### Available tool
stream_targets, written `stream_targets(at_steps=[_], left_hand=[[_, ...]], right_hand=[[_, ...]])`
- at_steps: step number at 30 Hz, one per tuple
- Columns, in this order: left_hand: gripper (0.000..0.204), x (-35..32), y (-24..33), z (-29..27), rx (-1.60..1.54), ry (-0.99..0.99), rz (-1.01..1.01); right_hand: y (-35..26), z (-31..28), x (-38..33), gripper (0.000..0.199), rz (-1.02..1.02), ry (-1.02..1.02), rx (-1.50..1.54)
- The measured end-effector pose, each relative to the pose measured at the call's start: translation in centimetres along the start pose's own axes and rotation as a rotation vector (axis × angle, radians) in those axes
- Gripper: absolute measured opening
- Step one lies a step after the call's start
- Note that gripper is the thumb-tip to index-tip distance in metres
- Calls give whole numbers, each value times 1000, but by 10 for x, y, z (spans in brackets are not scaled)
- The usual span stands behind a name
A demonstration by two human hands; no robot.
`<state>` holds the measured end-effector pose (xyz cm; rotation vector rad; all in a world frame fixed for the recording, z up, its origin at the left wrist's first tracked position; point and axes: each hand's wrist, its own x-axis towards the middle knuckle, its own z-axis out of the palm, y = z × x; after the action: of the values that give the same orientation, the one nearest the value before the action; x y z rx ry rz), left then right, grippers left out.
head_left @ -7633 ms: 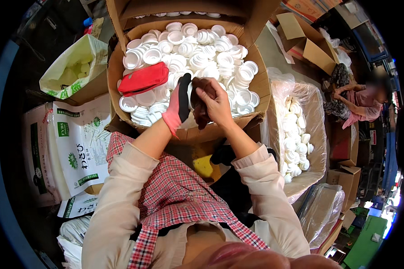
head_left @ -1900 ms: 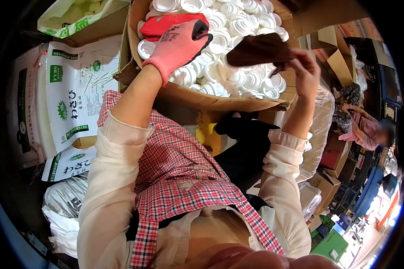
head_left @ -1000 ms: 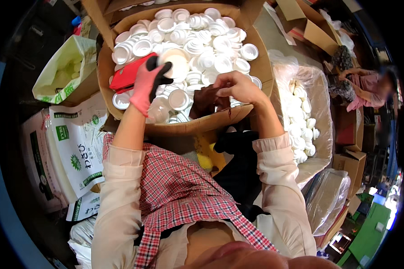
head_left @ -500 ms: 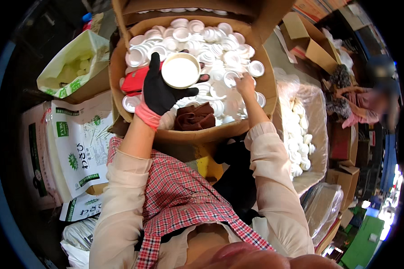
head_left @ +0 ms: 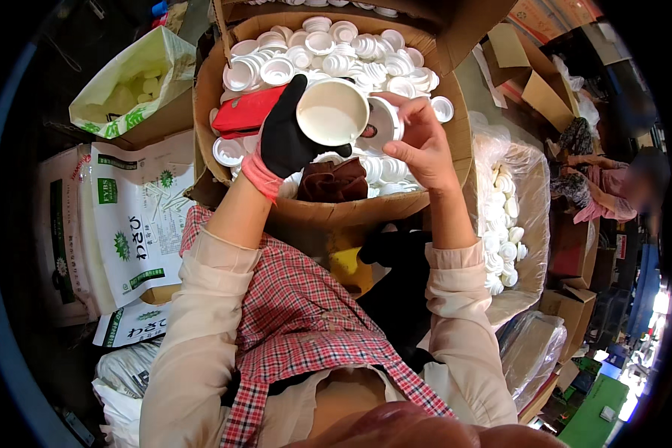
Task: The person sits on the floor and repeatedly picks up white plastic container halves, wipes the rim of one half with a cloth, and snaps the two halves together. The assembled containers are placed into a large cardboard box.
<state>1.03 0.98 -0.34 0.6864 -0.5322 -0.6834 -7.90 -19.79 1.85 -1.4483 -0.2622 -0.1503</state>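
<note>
My left hand (head_left: pixel 282 142), in a black glove with a pink cuff, grips a round cream-coloured cup (head_left: pixel 332 112), its wide face turned up. Close to the cup's right side, my bare right hand (head_left: pixel 424 145) holds a white plastic lid (head_left: pixel 384 125) on edge between thumb and fingers. Both hands are above a cardboard box (head_left: pixel 224 82) full of loose white lids (head_left: pixel 321 43). A red pouch (head_left: pixel 248 112) lies left of the glove, and a folded brown cloth (head_left: pixel 332 181) rests at the near edge of the box.
Right of the box stands a plastic-lined carton (head_left: pixel 526 216) with more white pieces (head_left: pixel 505 235). A white and green bag (head_left: pixel 175 63) and printed sacks (head_left: pixel 145 224) are at left. Another person (head_left: pixel 605 179) sits at far right, near open cartons (head_left: pixel 545 93).
My right hand has come up out of the heap with a white lid and moved next to the cup. The cup and left hand have shifted slightly right.
</note>
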Motion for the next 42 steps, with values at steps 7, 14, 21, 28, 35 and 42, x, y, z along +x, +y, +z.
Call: stream_targets(at_steps=[7, 14, 21, 28, 35, 42], left_hand=[[69, 1, 0, -10, 275, 160, -119], [51, 14, -21, -5, 418, 129, 8], [66, 19, -42, 25, 51, 144, 165], [63, 13, -30, 19, 1206, 91, 345], [50, 11, -41, 10, 1049, -98, 291], [49, 5, -40, 9, 843, -102, 225]], right_hand=[[-16, 2, -21, 48, -429, -158, -1273], [0, 0, -30, 54, -417, -153, -1225], [0, 30, -31, 58, -314, -138, -742], [-17, -9, -35, 65, -17, 77, 49], [-17, 11, -30, 66, -211, 148, -535], [-22, 28, -24, 65, -303, 84, -961]])
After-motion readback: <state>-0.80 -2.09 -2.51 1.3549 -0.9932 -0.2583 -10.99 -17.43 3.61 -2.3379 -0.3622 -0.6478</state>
